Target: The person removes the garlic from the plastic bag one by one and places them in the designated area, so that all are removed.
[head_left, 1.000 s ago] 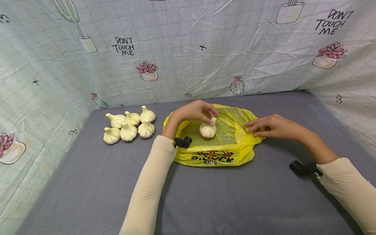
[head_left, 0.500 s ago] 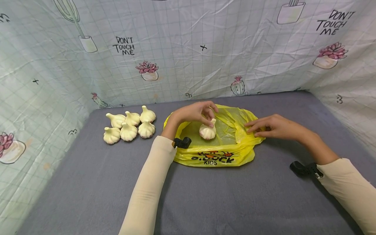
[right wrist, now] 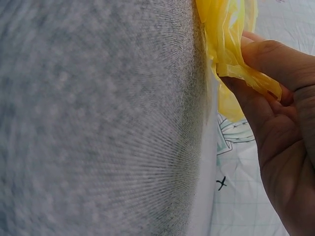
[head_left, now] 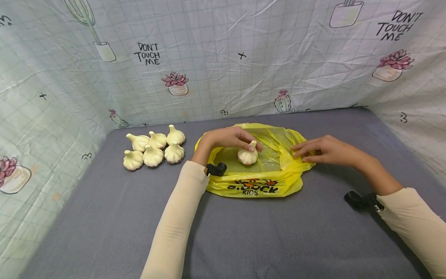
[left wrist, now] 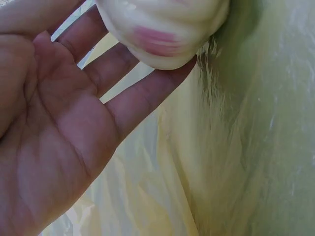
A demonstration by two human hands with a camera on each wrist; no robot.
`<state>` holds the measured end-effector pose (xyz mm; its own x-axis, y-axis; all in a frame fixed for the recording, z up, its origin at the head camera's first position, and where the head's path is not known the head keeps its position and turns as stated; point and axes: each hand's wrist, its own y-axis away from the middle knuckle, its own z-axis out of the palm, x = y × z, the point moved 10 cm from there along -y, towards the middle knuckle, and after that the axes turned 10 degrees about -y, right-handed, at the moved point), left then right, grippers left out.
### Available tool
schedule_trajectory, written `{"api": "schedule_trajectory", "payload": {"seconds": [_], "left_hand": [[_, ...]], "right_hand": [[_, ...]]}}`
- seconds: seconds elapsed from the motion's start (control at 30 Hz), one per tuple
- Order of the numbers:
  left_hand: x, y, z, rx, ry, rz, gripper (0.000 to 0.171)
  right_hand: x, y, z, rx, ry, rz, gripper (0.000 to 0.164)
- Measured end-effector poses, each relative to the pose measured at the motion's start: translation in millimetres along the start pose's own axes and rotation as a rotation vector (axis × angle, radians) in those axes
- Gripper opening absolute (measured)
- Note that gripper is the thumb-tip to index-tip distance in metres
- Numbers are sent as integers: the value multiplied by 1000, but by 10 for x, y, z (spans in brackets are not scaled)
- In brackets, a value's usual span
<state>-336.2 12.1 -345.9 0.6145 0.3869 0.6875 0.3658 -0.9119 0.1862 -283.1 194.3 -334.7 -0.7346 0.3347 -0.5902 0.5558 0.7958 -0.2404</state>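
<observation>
In the head view a yellow plastic bag (head_left: 258,190) with black lettering lies open on the table. Inside its opening is a white garlic bulb (head_left: 247,157), stem up. My left hand (head_left: 230,139) reaches over the bag's left side and holds this bulb, thumb at the near side of the stem and fingers behind it. Close up in the left wrist view, pink streaks mark the underside of the garlic bulb (left wrist: 162,34), with fingers against it. My right hand (head_left: 331,151) pinches the bag's right edge; its thumb and fingers grip the gathered yellow plastic (right wrist: 229,44) in the right wrist view.
Several more garlic bulbs (head_left: 153,156) stand in two rows at the left of the grey table (head_left: 278,236). A printed cloth (head_left: 223,69) hangs behind and at both sides. Each wrist wears a black camera mount (head_left: 216,169).
My left hand's fingers have come down from above and closed in behind the garlic's stem; the bulb has barely shifted. My right hand keeps its grip on the bag.
</observation>
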Motion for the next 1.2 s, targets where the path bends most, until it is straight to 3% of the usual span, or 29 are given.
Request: {"api": "schedule_trajectory", "payload": {"seconds": [0.37,0.57,0.77,1.2], "left_hand": [[94,80,-162,116,-37,38,29],[130,164,-177,112,-29,37,28],[189,255,-176,117,-52,79,25],[275,356,-191,130,-91,109,27]], "right_hand": [[-22,-1,-16,5,19,-14,30],[-34,-2,-21,4,18,-21,30],[-26,3,-21,6,32,-18,30],[-39,-8,-40,6,24,-14,31]]}}
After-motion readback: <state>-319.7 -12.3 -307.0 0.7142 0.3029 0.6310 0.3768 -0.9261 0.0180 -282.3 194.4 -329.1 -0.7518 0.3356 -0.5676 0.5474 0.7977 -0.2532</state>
